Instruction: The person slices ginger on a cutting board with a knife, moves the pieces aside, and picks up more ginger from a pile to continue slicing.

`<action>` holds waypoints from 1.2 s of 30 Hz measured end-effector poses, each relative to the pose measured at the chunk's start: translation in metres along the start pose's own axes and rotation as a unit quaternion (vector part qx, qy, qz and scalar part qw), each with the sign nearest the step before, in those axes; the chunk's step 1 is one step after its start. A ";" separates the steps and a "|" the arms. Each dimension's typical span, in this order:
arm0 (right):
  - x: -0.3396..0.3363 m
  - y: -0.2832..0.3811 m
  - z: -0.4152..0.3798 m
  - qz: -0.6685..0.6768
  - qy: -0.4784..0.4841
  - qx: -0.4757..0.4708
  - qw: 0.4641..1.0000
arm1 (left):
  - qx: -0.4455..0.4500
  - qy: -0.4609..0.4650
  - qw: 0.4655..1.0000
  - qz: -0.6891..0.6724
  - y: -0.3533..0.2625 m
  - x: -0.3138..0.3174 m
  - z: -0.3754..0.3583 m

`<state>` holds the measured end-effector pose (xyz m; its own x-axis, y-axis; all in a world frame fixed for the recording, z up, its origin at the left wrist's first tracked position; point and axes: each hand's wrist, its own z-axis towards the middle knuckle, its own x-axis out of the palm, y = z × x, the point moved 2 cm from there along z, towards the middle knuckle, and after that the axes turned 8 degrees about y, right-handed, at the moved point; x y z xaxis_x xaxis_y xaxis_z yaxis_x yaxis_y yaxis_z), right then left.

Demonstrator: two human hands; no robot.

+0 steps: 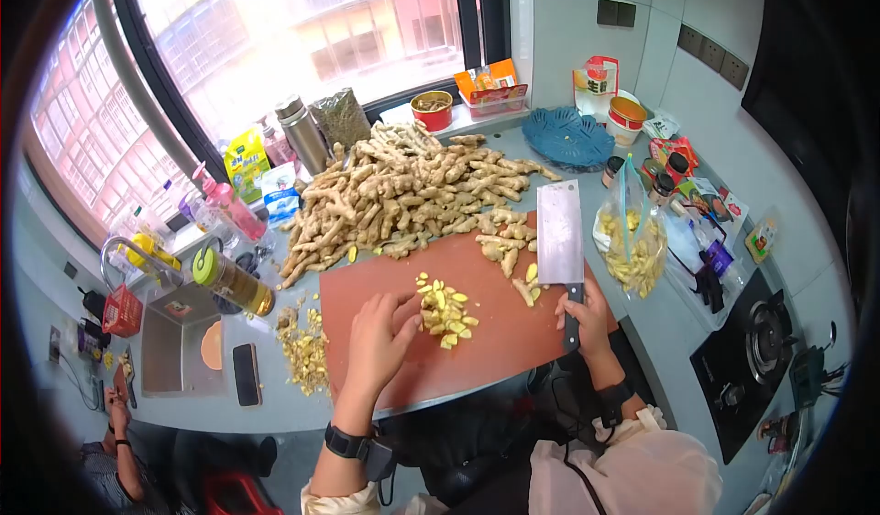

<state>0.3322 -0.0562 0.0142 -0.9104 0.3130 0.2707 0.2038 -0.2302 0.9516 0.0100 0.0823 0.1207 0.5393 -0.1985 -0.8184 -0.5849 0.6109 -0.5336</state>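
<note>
"What's in the right grip point(585, 316)?"
"A cleaver point(560, 232), its handle partly hidden."
"And the left grip point(380, 332)?"
"Loosely spread, just beside chopped ginger point(446, 313); whether they touch, I can't tell."

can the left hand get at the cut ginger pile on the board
Probably yes: the left hand is beside the cut ginger pile, with the cleaver held clear in the right hand.

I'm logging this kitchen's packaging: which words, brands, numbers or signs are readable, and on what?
"生", as far as I can tell: red-and-white bag; its other print is too small.
Too blurred to read: yellow bag, blue-and-white bag, orange packet.
No lettering can be made out on the cleaver.
</note>
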 end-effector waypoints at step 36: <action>-0.005 0.001 0.003 0.056 -0.018 0.034 0.998 | -0.179 0.008 0.931 -0.318 0.031 0.023 0.020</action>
<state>0.3375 -0.0550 0.0140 -0.8673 0.3214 0.3801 0.3291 -0.2026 0.9223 0.0168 0.1122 0.0894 0.8379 -0.4463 -0.3142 -0.3167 0.0712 -0.9458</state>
